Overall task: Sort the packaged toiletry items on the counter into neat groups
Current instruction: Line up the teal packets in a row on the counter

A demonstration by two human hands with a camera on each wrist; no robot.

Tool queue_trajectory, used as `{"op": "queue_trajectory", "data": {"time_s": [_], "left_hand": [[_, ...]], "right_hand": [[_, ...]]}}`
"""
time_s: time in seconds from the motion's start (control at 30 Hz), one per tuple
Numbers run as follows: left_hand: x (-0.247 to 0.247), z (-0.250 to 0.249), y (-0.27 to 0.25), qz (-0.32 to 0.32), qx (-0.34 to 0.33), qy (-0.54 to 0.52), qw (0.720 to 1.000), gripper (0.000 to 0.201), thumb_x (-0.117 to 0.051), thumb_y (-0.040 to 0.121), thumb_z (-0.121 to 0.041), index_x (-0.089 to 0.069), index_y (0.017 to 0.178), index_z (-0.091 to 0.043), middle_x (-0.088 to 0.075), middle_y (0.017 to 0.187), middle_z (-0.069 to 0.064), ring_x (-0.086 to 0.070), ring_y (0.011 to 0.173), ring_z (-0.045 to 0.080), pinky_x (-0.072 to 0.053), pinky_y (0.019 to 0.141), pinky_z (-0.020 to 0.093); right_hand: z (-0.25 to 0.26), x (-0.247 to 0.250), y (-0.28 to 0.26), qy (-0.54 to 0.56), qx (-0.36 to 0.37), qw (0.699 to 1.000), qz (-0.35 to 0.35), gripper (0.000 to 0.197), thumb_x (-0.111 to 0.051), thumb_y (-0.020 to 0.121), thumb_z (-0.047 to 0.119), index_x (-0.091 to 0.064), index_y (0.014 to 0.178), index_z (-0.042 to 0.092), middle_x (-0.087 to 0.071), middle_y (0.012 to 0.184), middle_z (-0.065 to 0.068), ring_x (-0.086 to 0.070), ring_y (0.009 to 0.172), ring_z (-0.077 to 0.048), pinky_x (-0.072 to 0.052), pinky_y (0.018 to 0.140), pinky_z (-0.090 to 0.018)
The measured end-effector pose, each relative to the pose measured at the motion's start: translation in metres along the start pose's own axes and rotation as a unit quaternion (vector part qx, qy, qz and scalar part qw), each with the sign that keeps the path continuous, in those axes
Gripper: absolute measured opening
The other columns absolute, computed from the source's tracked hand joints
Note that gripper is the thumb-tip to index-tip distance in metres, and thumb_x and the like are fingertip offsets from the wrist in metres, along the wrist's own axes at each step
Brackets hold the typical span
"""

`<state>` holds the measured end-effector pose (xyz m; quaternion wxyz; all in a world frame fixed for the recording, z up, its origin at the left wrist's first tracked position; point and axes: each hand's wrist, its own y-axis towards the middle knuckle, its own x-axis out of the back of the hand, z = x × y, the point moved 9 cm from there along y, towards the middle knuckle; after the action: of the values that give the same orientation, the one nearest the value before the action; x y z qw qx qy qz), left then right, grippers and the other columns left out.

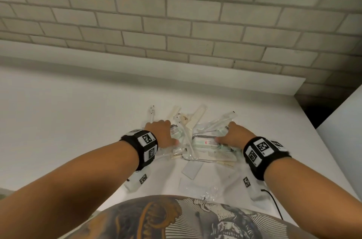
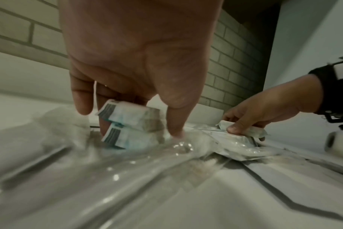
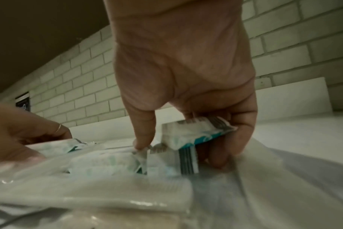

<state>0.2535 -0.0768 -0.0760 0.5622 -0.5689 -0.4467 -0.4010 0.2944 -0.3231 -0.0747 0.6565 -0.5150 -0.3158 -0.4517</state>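
Note:
A loose pile of packaged toiletries lies mid-counter (image 1: 68,121). My left hand (image 1: 161,132) grips two stacked white-and-teal packets (image 2: 131,124) between thumb and fingers at the pile's left side. My right hand (image 1: 235,135) holds more white-and-teal packets (image 3: 196,133) at the pile's right side, thumb in front and fingers behind; one long packet (image 1: 205,141) shows beside its thumb. A wrapped comb (image 1: 221,155) lies in front of the right hand. Wrapped slim items (image 1: 151,114) and a beige flat piece (image 1: 197,116) fan out behind the hands. Clear wrappers (image 1: 203,189) lie near me.
A brick wall rises behind a low white ledge (image 1: 156,70). The counter ends at the right, where a white panel (image 1: 342,121) stands beyond a dark gap. A black cable (image 1: 274,205) trails near the front right edge. Bare counter spreads to the left.

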Motion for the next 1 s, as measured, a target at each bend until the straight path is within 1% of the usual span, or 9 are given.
{"op": "queue_trajectory", "data": {"time_s": [0.17, 0.27, 0.33, 0.43, 0.57, 0.7, 0.83, 0.93, 1.0], "left_hand": [[0.000, -0.002, 0.005, 0.000, -0.019, -0.052, 0.998, 0.057, -0.056, 0.083, -0.050, -0.047, 0.125, -0.013, -0.054, 0.121, 0.005, -0.057, 0.105, 0.022, -0.047, 0.081, 0.030], [0.014, 0.004, 0.001, -0.047, -0.014, -0.099, 0.994, 0.047, -0.058, 0.082, -0.050, -0.051, 0.114, -0.016, -0.055, 0.108, 0.000, -0.055, 0.090, 0.017, -0.044, 0.074, 0.027], [0.025, 0.014, -0.002, -0.076, -0.004, -0.131, 0.989, 0.039, -0.061, 0.081, -0.051, -0.052, 0.101, -0.020, -0.054, 0.093, -0.004, -0.054, 0.080, 0.014, -0.040, 0.067, 0.026], [0.034, 0.037, -0.009, -0.096, 0.019, -0.153, 0.983, 0.036, -0.062, 0.080, -0.053, -0.049, 0.093, -0.022, -0.050, 0.081, -0.007, -0.052, 0.074, 0.014, -0.039, 0.064, 0.027], [0.032, 0.085, -0.016, -0.091, 0.070, -0.129, 0.985, 0.038, -0.065, 0.079, -0.051, -0.052, 0.096, -0.019, -0.057, 0.091, -0.002, -0.055, 0.080, 0.017, -0.041, 0.067, 0.029], [0.013, 0.136, -0.018, -0.033, 0.115, -0.052, 0.991, 0.051, -0.065, 0.077, -0.046, -0.053, 0.117, -0.016, -0.059, 0.114, 0.004, -0.059, 0.100, 0.025, -0.049, 0.080, 0.033], [0.000, 0.158, -0.008, 0.015, 0.098, -0.035, 0.994, 0.061, -0.068, 0.077, -0.046, -0.048, 0.129, -0.021, -0.052, 0.124, 0.006, -0.056, 0.111, 0.028, -0.048, 0.088, 0.035], [0.000, 0.153, -0.002, 0.017, 0.056, -0.028, 0.998, 0.059, -0.068, 0.075, -0.044, -0.049, 0.127, -0.021, -0.051, 0.120, 0.006, -0.057, 0.108, 0.029, -0.048, 0.085, 0.034], [0.000, 0.155, 0.001, 0.017, 0.031, -0.030, 0.999, 0.059, -0.068, 0.075, -0.044, -0.049, 0.126, -0.023, -0.050, 0.119, 0.006, -0.056, 0.107, 0.029, -0.047, 0.083, 0.033]], "right_hand": [[0.007, 0.027, 0.004, -0.061, 0.016, 0.997, -0.044, 0.044, -0.059, 0.085, 0.023, -0.051, 0.125, 0.008, -0.060, 0.118, -0.008, -0.059, 0.101, -0.024, -0.045, 0.074, -0.028], [0.023, 0.045, 0.005, -0.032, 0.069, 0.992, -0.104, 0.041, -0.061, 0.083, 0.025, -0.048, 0.120, 0.013, -0.055, 0.111, -0.007, -0.056, 0.091, -0.024, -0.043, 0.068, -0.030], [0.034, 0.034, 0.007, -0.070, 0.099, 0.989, -0.089, 0.046, -0.061, 0.083, 0.026, -0.045, 0.125, 0.014, -0.052, 0.119, -0.008, -0.055, 0.097, -0.026, -0.046, 0.073, -0.033], [0.030, 0.014, 0.014, -0.087, 0.072, 0.992, -0.059, 0.056, -0.060, 0.087, 0.036, -0.040, 0.133, 0.014, -0.047, 0.129, -0.011, -0.054, 0.108, -0.029, -0.047, 0.080, -0.034], [0.018, -0.003, 0.023, -0.053, 0.041, 0.998, 0.003, 0.069, -0.067, 0.085, 0.037, -0.033, 0.139, 0.013, -0.052, 0.126, -0.013, -0.057, 0.107, -0.028, -0.048, 0.080, -0.034], [0.012, 0.004, 0.028, -0.074, 0.032, 0.997, 0.018, 0.062, -0.063, 0.081, 0.015, -0.034, 0.136, 0.009, -0.059, 0.099, -0.006, -0.060, 0.085, -0.023, -0.046, 0.061, -0.029], [0.027, 0.032, 0.019, -0.068, 0.084, 0.992, -0.060, 0.051, -0.067, 0.079, 0.023, -0.045, 0.125, 0.017, -0.055, 0.109, -0.004, -0.056, 0.096, -0.023, -0.050, 0.081, -0.037], [0.059, 0.006, -0.001, -0.070, 0.166, 0.983, 0.019, 0.047, -0.069, 0.076, 0.014, -0.047, 0.116, 0.027, -0.055, 0.115, 0.001, -0.055, 0.101, -0.020, -0.047, 0.083, -0.032], [0.069, -0.019, -0.005, -0.156, 0.157, 0.974, 0.051, 0.058, -0.068, 0.074, 0.012, -0.045, 0.125, 0.029, -0.055, 0.122, 0.004, -0.055, 0.105, -0.020, -0.046, 0.081, -0.030]]}}
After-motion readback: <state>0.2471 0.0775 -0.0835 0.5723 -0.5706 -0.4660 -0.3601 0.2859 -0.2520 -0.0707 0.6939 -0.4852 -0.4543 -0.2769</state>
